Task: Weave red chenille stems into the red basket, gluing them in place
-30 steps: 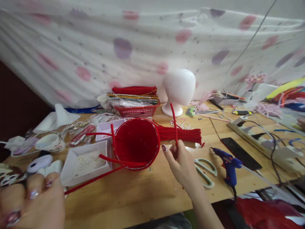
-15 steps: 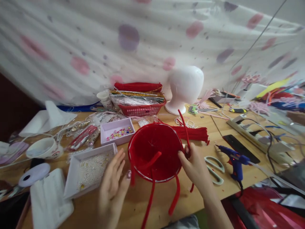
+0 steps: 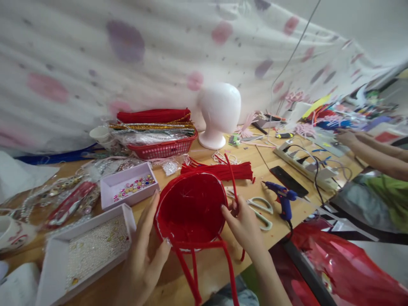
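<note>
A hollow red bowl-shaped piece (image 3: 193,208), its inside turned toward me, has a whitish line around its rim. Several fuzzy red pipe cleaners (image 3: 230,267) hang from its lower edge. My right hand (image 3: 242,219) pinches the right side of the rim, with one red strip standing up beside the fingers. At the left side, my left hand (image 3: 145,250) cups the bowl, thumb at the lower rim and fingers along the outer wall. Behind the bowl lies a bundle of red pipe cleaners (image 3: 237,171). White-handled scissors (image 3: 264,221) lie just right of my right hand.
A blue glue gun (image 3: 280,195), a black phone (image 3: 288,182) and a power strip (image 3: 306,163) are on the right. Trays of pearls (image 3: 95,250) and gems (image 3: 127,185) stand left. A foam head (image 3: 219,112) and red basket (image 3: 162,148) are behind. Another person's arm (image 3: 376,148) reaches in at right.
My view has swung right, so another person's arms show. My left hand has moved from beside the bowl onto its rim. The strips over the bowl's opening now hang outside.
</note>
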Available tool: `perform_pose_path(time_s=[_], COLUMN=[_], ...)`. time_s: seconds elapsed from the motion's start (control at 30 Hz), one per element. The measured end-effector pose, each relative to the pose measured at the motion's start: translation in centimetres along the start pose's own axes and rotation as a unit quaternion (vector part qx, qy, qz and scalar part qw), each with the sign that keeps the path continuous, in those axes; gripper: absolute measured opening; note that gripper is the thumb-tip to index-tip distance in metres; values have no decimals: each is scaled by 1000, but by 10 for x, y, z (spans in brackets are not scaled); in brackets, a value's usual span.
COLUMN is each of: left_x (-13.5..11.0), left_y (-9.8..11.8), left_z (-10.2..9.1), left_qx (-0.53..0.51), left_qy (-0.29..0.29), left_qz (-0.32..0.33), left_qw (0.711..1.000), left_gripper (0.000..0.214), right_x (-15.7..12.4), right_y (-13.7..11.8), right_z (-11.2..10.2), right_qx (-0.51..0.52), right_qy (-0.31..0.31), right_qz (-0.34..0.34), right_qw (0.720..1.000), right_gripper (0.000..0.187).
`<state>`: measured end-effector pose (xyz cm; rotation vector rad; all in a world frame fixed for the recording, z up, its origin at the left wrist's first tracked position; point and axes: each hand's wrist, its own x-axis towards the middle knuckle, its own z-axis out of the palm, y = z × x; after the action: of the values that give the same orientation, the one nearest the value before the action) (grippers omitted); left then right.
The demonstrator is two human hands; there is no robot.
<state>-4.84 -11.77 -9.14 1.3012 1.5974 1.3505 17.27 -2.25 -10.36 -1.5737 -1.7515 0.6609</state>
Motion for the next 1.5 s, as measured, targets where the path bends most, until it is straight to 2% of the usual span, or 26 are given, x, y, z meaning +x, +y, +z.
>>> perform_pose_path(time_s=[0.1,0.2,0.33,0.4,0.47,0.53,0.6,0.67,0.73,0.8,0.9,0.97,1.03,1.1,1.17,1.23,1.37,1.43,1.5], left_x=[9,19,29,33,37,44,53,63,74,84,97,103,108,113,115,116,113,113,115], left_y=[-3,-11,-15,-13,-10,-6,-3,0,5,9,18,22,23,22,21,21,32,41,48], left_z=[5,7,12,16,18,19,19,18,17,15,14,14,14,14,14,14,25,34,42], left_qx=[68,88,87,72,56,44,41,41,39,36,40,40,17,-19,-47,-53,-23,3,6], left_qy=[1,3,-2,-6,-9,-18,-34,-59,-90,-130,-189,-209,-221,-243,-263,-261,-239,-238,-243], left_qz=[49,66,67,55,49,56,72,90,99,110,145,161,160,151,141,146,150,128,124], left_qw=[997,994,994,996,997,997,996,993,990,985,970,964,962,958,953,953,959,963,962], left_gripper=[67,62,57,56,56,57,57,58,59,59,57,56,57,59,53,44,44,43,42], right_x=[2,15,41,48,46,34,15,-4,-15,-17,-1,14,29,41,50,54,37,18,-1], right_y=[15,30,43,48,53,62,75,91,109,125,142,148,149,148,145,140,121,107,89], right_z=[-8,-12,-7,-8,-16,-31,-50,-68,-82,-91,-98,-101,-105,-108,-109,-108,-109,-112,-113], right_qx=[29,78,113,119,112,102,104,90,47,-32,-155,-215,-244,-241,-220,-205,-146,-33,53], right_qy=[-24,-53,-58,-44,-13,17,25,54,104,169,259,275,260,195,138,123,183,176,141], right_qz=[30,52,31,5,-24,-30,-2,61,112,133,102,88,79,63,61,66,136,161,141], right_qw=[999,994,991,992,993,994,994,993,987,976,948,933,931,949,964,969,963,971,979], right_gripper=[35,36,28,36,47,44,33,35,44,54,79,97,92,73,59,53,49,48,44])
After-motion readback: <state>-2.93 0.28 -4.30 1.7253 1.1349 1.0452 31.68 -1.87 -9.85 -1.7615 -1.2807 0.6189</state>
